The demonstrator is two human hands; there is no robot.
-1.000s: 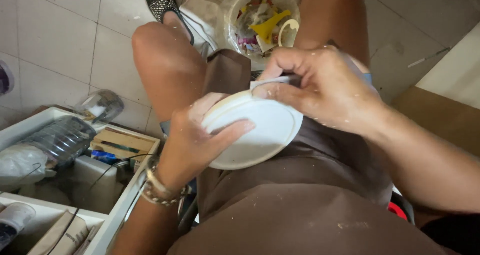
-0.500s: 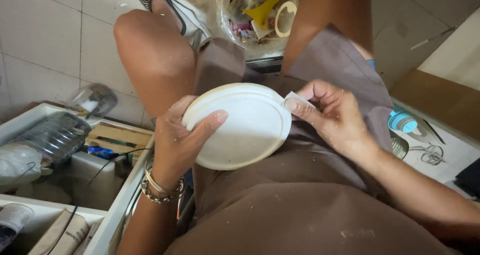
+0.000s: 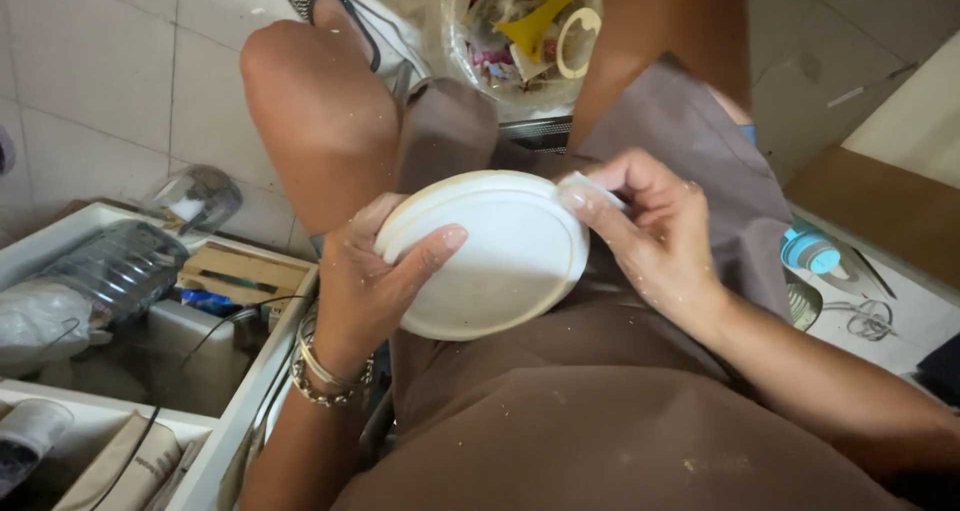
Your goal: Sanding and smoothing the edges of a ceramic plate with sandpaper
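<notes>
Fingers of the left hand (image 3: 375,281) clamp the white round plate (image 3: 485,256) from its left edge, thumb pressed flat across its face. Right hand (image 3: 650,236) pinches a small pale scrap (image 3: 592,188), likely sandpaper, against the plate's far right rim. It sits tilted over the lap, above the brown apron (image 3: 600,411). Sanding well probably calls for light strokes along the rim, a firm left grip, and turning the plate steadily so the edge wears evenly.
</notes>
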